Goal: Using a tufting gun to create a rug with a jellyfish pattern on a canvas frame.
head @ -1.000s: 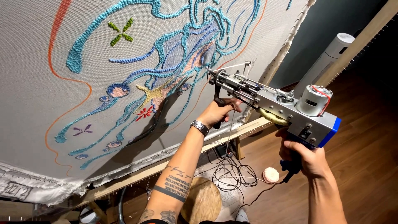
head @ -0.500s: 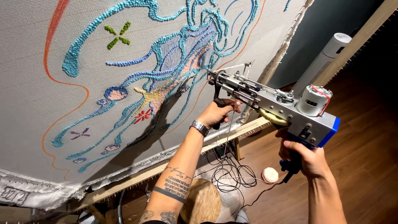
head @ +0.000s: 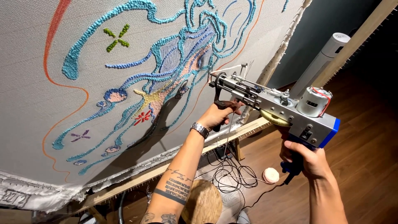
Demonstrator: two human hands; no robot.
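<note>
I hold a tufting gun (head: 277,108) with a silver body, a blue rear and a small motor, its needle end pointing at a stretched grey cloth (head: 37,124). My left hand (head: 217,115) grips the black front handle. My right hand (head: 304,157) grips the blue rear handle. The cloth carries a tufted design (head: 174,54) in turquoise and blue outlines, with peach and yellow fill, green and red crosses and an orange drawn line. The gun's tip sits a little off the cloth, to the right of the design's middle. A thin yarn strand (head: 227,137) hangs from the gun.
A wooden frame rail (head: 137,180) runs under the cloth. Below lie a round wooden stool (head: 203,205), a tangle of black cables (head: 232,176) and a small round pale yarn ball (head: 271,175) on the wooden floor. A white cylindrical tower (head: 319,62) stands behind the frame.
The view has drifted slightly, so the cloth design sits a bit lower and further left. Both hands keep their hold on the gun.
</note>
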